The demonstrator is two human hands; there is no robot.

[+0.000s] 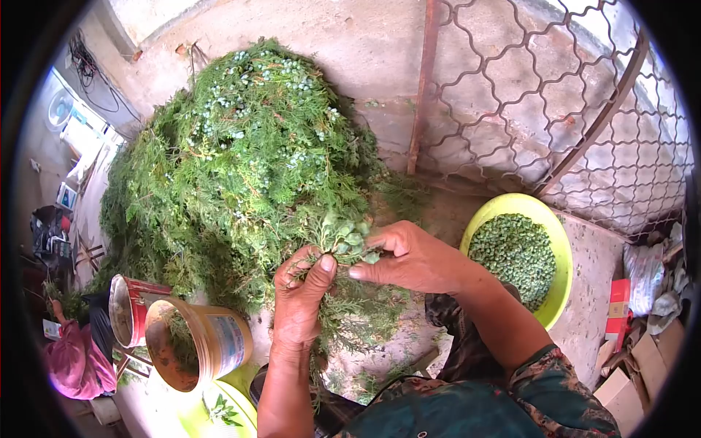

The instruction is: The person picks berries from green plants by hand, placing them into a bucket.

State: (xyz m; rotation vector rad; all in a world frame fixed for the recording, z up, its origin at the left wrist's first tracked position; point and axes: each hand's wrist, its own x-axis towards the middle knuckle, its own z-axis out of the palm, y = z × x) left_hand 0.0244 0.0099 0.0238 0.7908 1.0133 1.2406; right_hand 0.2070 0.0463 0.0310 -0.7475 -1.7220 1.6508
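In front of my body, my left hand (301, 296) is closed, thumb and fingers pinching the stems of an evergreen sprig. Bunched pale green cones (343, 235) of that sprig stick up between my two hands. From the right, my right hand (401, 255) has its fingers curled at the edge of the cones, with the thumb tip pointing at my left thumb. What lies under its fingers is partly hidden. Just beyond the hands rises a big heap of evergreen branches (241, 175), dotted with bluish cones. Loose green twigs (350, 317) hang and lie beneath my hands.
A yellow-green basin (564, 263) full of small green cones stands to the right. At left are a tilted tan bucket (232, 339), a red-and-white bucket (120, 310) and another basin (244, 416). Metal lattice (504, 95) leans against the wall. Another person's pink sleeve (80, 365) shows far left.
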